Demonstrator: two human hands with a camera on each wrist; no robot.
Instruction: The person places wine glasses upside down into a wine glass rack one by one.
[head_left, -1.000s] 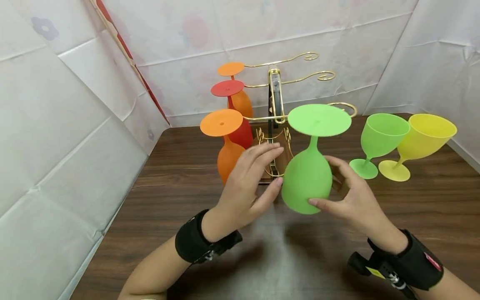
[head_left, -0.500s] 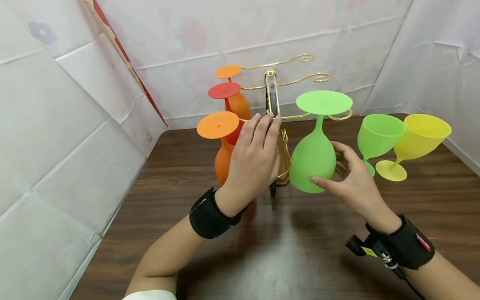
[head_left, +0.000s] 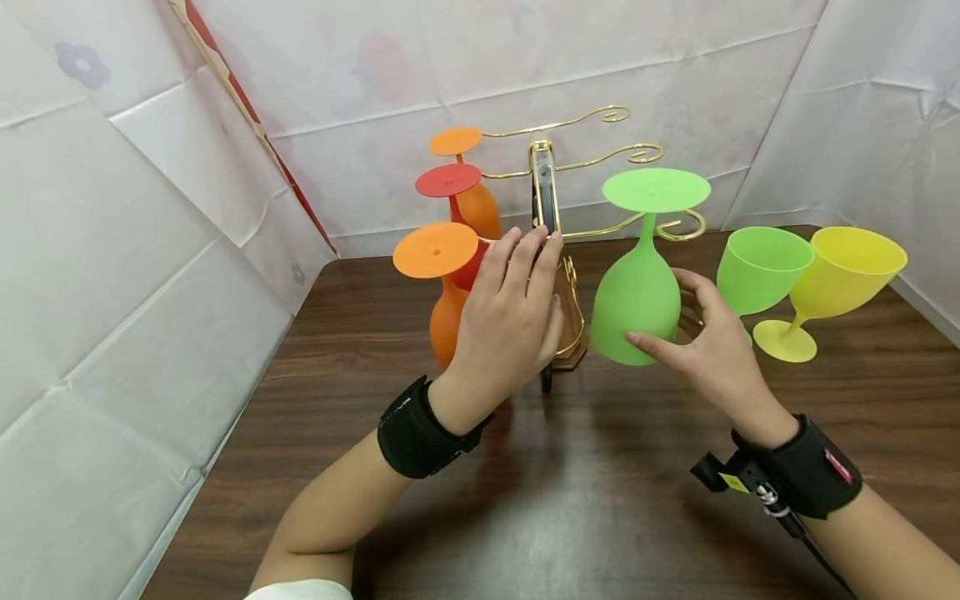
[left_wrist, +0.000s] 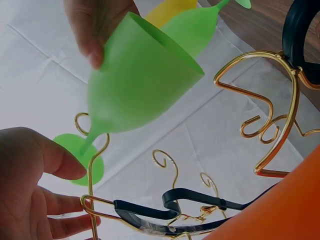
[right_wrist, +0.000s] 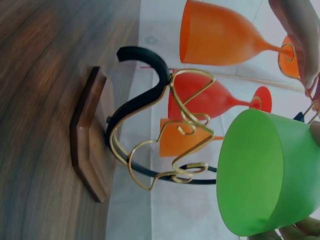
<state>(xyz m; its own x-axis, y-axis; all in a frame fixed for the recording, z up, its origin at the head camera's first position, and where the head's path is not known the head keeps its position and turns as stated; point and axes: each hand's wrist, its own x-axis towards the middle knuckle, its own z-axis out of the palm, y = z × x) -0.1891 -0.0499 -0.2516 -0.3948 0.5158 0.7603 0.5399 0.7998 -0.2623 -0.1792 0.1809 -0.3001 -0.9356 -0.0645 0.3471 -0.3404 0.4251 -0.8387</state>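
My right hand grips the bowl of a green goblet, thumb in front and fingers behind. The goblet hangs upside down, its round foot above the front right wire arm of a gold drinks rack and its stem beside the curl. Whether the stem touches the wire is unclear. My left hand has its fingers extended against the rack's front; in the left wrist view its fingertips touch the gold wire. In the right wrist view the bowl's open mouth faces the table.
Two orange goblets and a red one hang inverted on the rack's left arms. A green goblet and a yellow goblet stand upright to the right. White sheeting walls the table's back and sides.
My right hand has carried the green goblet up, right and away from me towards the curled wire end. My left hand moved from beside the goblet onto the rack's front, then stayed there.
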